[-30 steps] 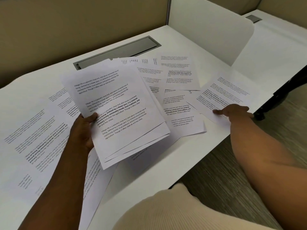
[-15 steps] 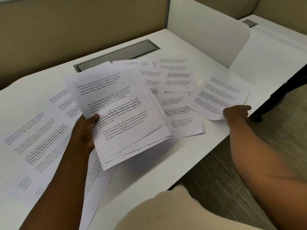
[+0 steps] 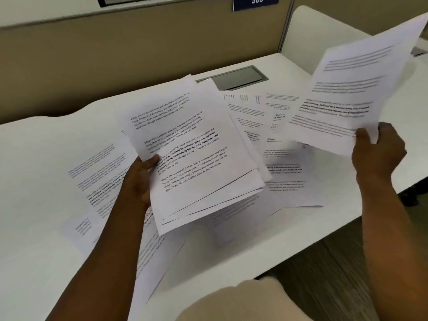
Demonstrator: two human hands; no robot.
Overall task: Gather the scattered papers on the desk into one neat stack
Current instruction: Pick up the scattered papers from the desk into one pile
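My left hand (image 3: 141, 179) holds a bundle of printed sheets (image 3: 196, 156) lifted off the table (image 3: 46, 144); the grip is clenched on the bundle's left edge, thumb on top of the printed face, the other fingers hidden beneath. The sheets in this bundle are not squared: their lower edges fan out in stepped layers below and to the right of the grip.

My right hand (image 3: 377, 154) holds a single sheet (image 3: 356, 89) raised in the air, its grip closed on the sheet's lower right corner, thumb against the printed side. This sheet rises up and leftward from the grip, tilted, its print blurred.

Between the two grips, lower down, loose sheets (image 3: 287, 172) lie overlapping on the table, partly covered by the bundle. More loose pages (image 3: 99, 181) lie flat to the left of and beneath my left grip, running under the forearm toward the near table edge.

Beyond the bundle, a grey recessed panel (image 3: 240, 77) is set into the table, its left part hidden by the bundle's top corner. Behind it stands a tan partition (image 3: 139, 54) bearing a blue plate marked 303 (image 3: 256, 2). A white divider (image 3: 308, 35) rises behind the raised sheet.
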